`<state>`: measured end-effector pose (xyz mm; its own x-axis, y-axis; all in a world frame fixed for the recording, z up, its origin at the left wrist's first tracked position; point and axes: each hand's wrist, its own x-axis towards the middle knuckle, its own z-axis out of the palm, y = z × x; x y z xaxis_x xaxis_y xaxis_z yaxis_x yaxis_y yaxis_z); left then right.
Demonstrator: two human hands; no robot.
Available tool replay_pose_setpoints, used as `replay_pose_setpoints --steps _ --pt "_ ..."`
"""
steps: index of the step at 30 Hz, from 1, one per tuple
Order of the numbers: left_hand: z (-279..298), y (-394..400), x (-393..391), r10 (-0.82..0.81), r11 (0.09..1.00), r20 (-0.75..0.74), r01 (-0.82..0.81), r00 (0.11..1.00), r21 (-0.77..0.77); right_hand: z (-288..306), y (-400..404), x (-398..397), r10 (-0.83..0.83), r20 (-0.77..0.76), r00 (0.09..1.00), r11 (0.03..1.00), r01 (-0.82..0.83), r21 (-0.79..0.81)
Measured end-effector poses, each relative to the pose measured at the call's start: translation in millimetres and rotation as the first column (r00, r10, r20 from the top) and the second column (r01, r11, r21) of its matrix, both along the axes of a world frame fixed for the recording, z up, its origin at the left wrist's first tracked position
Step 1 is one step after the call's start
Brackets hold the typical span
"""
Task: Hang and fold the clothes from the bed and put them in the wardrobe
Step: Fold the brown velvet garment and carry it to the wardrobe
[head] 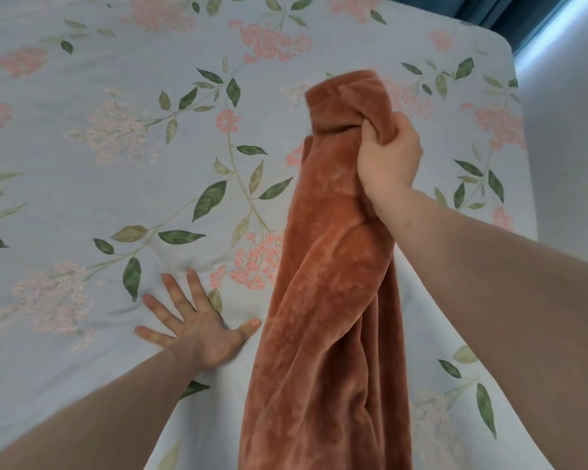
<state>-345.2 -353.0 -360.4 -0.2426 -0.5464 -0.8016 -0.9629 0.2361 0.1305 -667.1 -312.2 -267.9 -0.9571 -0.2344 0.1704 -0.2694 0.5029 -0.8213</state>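
**Rust fleece lifted off the bed**

My right hand (pixel 386 154) is clenched around a bunched fold of the rust-brown fleece garment (pixel 323 300), holding it up over the bed (pixel 82 164). The plush, velvety cloth hangs down in long soft folds, and its top flops over my fist in a rounded roll. My left hand (pixel 197 327) lies released, fingers spread flat, pressing on the smooth pale sheet printed with pink blossoms and green leaves, just beside the hanging cloth.

Head cam, steep down, close over bed (pixel 116 198)
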Motion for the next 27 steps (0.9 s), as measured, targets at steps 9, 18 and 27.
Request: replay_pose_setpoints --steps 9,18,27 --pt "-0.3 1.1 -1.6 0.014 1.000 -0.005 -0.014 1.000 -0.026 -42.2 67.0 37.5 -0.134 0.374 0.918 0.964 0.034 0.262" --pt "-1.9 2.1 0.2 0.004 0.996 -0.044 -0.007 0.999 -0.084 -66.3 175.2 162.4 0.011 0.481 0.877 0.981 -0.103 0.166" --pt "-6.3 -0.8 6.5 -0.044 0.990 -0.057 0.036 0.997 -0.134 -58.8 204.2 188.6 0.125 0.478 0.870 0.833 -0.354 0.426"
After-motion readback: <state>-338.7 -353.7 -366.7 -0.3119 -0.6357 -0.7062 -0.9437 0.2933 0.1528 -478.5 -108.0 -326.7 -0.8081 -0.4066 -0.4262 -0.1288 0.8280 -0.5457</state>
